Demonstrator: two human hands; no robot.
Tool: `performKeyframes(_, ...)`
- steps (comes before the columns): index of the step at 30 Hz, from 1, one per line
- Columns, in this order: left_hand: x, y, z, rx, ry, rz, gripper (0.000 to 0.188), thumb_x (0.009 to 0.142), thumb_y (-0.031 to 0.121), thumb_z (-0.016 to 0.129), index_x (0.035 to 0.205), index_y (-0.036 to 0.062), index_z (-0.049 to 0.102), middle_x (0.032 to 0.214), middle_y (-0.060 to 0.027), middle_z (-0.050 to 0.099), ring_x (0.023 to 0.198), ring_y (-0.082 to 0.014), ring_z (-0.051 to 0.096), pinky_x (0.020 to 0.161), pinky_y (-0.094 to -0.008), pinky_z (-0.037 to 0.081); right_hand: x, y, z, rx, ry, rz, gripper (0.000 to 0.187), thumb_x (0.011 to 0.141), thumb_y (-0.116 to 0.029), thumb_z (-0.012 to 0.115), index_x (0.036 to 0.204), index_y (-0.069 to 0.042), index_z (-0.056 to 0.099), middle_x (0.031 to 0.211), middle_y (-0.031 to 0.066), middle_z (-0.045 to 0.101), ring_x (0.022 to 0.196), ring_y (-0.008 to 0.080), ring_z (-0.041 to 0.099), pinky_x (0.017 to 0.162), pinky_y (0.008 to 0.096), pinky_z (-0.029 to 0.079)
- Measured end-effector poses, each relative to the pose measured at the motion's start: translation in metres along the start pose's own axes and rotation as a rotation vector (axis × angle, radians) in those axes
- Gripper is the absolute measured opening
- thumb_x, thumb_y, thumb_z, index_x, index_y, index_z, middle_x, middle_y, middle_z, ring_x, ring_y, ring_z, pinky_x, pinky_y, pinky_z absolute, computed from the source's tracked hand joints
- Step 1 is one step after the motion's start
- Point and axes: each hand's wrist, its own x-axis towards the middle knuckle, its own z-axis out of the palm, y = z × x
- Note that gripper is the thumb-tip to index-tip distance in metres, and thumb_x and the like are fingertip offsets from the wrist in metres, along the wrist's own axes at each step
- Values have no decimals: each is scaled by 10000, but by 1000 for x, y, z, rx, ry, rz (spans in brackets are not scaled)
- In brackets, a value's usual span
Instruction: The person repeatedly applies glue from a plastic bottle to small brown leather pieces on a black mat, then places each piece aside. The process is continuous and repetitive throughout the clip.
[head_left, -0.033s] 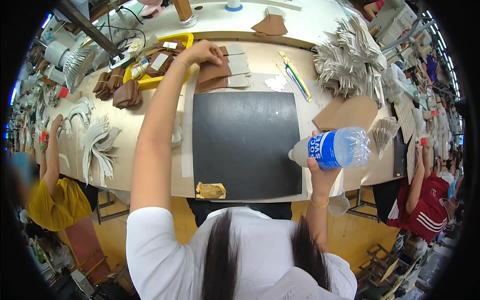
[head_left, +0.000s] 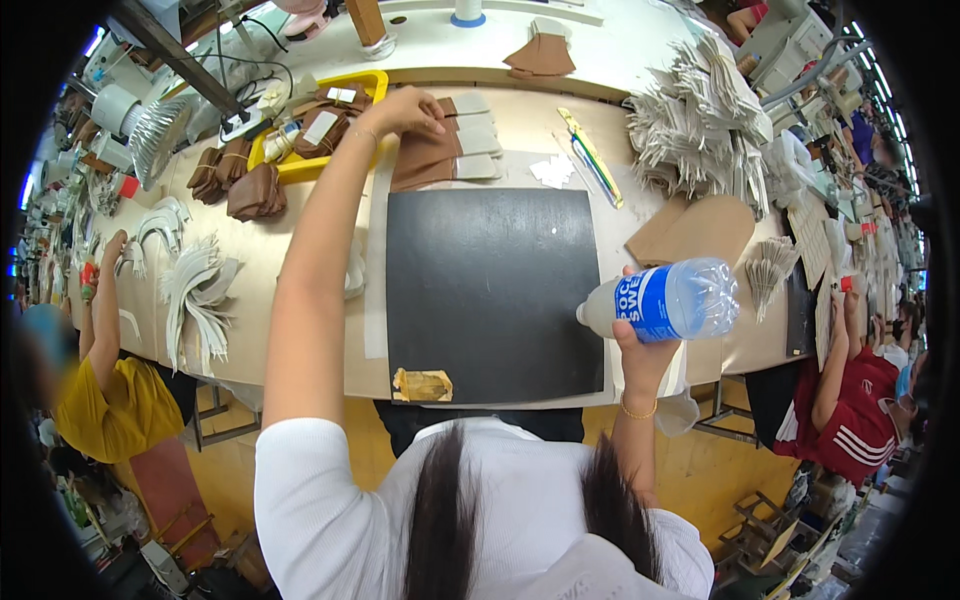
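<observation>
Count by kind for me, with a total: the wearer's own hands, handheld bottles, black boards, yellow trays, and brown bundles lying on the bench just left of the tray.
Wearer's hands (left hand, right hand): 2
Bottle in the right hand: 1
Black board: 1
Yellow tray: 1
Brown bundles outside the tray: 3
Total: 8

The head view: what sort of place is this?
Probably a workshop for leather or fabric goods. Overlapping brown pieces lie by the left hand, a large pile of pale pieces sits farther right, and people in yellow and red are nearby.
</observation>
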Motion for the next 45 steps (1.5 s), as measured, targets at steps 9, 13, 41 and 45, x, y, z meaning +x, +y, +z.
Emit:
performKeyframes(9, -143, 17, -9, -12, 365, 42, 359, 784, 219, 727, 1062, 9, 641, 991, -78, 655, 913, -164, 602, 807, -296, 465, 8, 11, 6, 92, -40, 17, 850, 642, -243, 864, 1295, -5, 373, 1191, 182, 562, 1103, 253, 556, 944, 361, 459)
performKeyframes(13, -251, -39, 8, -154, 409, -247, 359, 765, 204, 738, 1040, -11, 651, 960, -96, 669, 853, -167, 619, 775, -295, 486, 6, 15, 10, 135, -64, 44, 834, 626, -214, 877, 1279, 3, 406, 1192, 174, 568, 1100, 230, 552, 941, 338, 452)
performKeyframes(41, -272, -104, 41, -434, 363, -322, 371, 772, 204, 765, 1042, -1, 614, 717, 43, 534, 609, -42, 443, 543, -188, 361, -24, -6, 2, -122, -231, 30, 767, 631, -357, 851, 1217, 9, 518, 1186, 168, 581, 1064, 248, 589, 928, 329, 450)
performKeyframes(45, -272, -107, 37, -376, 387, -283, 423, 726, 186, 796, 1047, -17, 609, 695, 54, 493, 602, -48, 424, 544, -193, 362, -24, -2, 3, -119, -231, 7, 815, 630, -366, 850, 1244, 20, 477, 1154, 171, 596, 1043, 250, 602, 915, 328, 458)
